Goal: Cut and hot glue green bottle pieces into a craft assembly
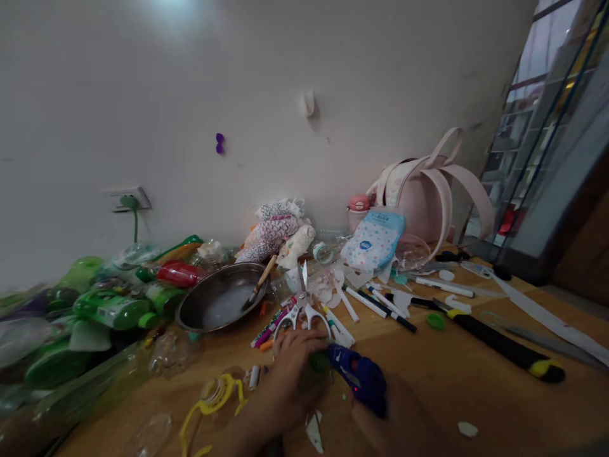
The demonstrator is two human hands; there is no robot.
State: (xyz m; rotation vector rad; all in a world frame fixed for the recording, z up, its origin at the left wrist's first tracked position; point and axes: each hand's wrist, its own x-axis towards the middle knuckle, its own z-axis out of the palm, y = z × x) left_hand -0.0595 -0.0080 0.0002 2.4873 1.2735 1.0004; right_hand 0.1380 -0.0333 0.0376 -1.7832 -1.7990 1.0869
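Observation:
My left hand (290,368) curls over a small green piece (318,363) on the wooden table (442,381), fingers bent around it. My right hand (394,406) grips a blue glue gun (359,377), its nozzle pointing at the green piece beside my left fingers. White-handled scissors (302,304) lie just beyond my left hand, with several marker pens (375,304) scattered around them.
A metal bowl (221,298) with a brush in it sits at centre left. Green plastic bottles (109,308) pile up on the left. A pink bag (428,190) and a tissue pack (373,241) stand by the wall. A black-and-yellow knife (504,346) lies to the right.

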